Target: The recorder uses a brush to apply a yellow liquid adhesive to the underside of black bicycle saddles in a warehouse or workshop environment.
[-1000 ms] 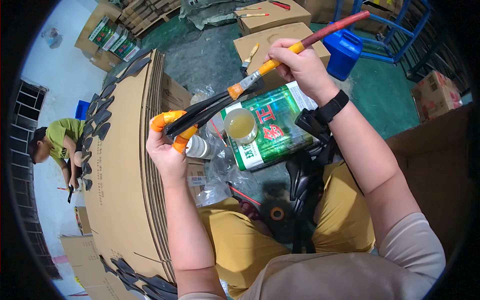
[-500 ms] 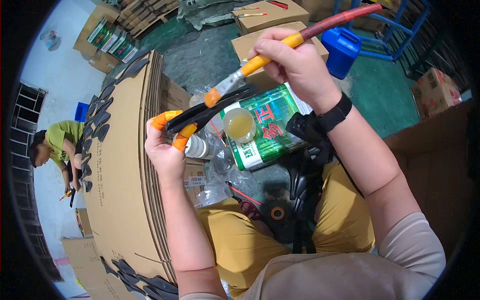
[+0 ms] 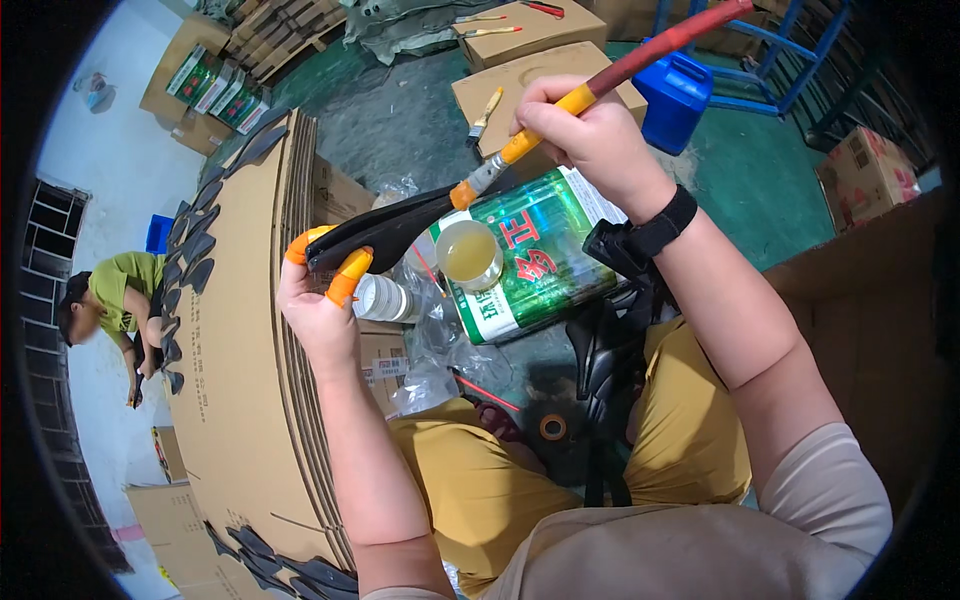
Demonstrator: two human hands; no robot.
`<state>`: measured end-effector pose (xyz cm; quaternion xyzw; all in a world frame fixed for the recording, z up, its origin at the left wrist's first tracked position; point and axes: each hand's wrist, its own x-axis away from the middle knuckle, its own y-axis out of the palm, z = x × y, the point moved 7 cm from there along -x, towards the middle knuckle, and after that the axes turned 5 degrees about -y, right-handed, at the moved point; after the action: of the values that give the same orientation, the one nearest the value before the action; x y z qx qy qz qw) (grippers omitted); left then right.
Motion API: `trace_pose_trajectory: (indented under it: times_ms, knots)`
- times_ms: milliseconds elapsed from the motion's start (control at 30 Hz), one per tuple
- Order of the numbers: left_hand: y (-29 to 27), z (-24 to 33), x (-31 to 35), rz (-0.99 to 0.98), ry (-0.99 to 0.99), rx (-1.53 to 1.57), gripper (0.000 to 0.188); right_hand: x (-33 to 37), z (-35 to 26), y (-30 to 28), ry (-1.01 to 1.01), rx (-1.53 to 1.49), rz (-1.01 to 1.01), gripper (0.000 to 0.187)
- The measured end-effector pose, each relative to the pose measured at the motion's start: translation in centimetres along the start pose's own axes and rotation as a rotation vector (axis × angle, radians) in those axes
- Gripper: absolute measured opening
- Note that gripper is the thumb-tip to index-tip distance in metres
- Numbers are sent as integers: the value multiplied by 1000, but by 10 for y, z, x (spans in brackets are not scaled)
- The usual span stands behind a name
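The black piece (image 3: 385, 232), held up left of the cup (image 3: 462, 255), could swivel under brush pressure, since left hand (image 3: 325, 315) fingers pinch only its near end; right hand (image 3: 592, 140) fingers are clamped round the brush (image 3: 573, 103), and a dropped wrist could tip the cup off the green can (image 3: 565, 275). Versus half a second ago, the piece shows a broader face, bristles farther along it.

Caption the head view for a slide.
Right hand holds a paintbrush at the black piece in the left hand, green tin nearby.
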<state>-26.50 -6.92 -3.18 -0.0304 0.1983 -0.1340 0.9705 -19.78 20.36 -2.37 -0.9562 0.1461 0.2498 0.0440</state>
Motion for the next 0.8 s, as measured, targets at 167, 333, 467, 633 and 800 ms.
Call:
trace_pose_trajectory:
  times_ms: [167, 333, 467, 633, 800]
  knots:
    - [3, -1, 0, -8, -19, 1, 34, 6, -21, 21, -4, -237, -53, 18]
    - [3, -3, -2, 4, -19, -55, 34, 16, -38, 35, -209, -118, -15, 19]
    - [-7, -18, -2, 54, -118, 143, 29, 24, -40, 41, -190, -20, -91, 19]
    - [-19, -24, -1, 122, -210, 279, 27, 22, -27, 24, -254, 139, -2, 14]
    - [-27, -23, -1, 179, -265, 222, 31, 15, -14, -6, -191, 329, 68, 15]
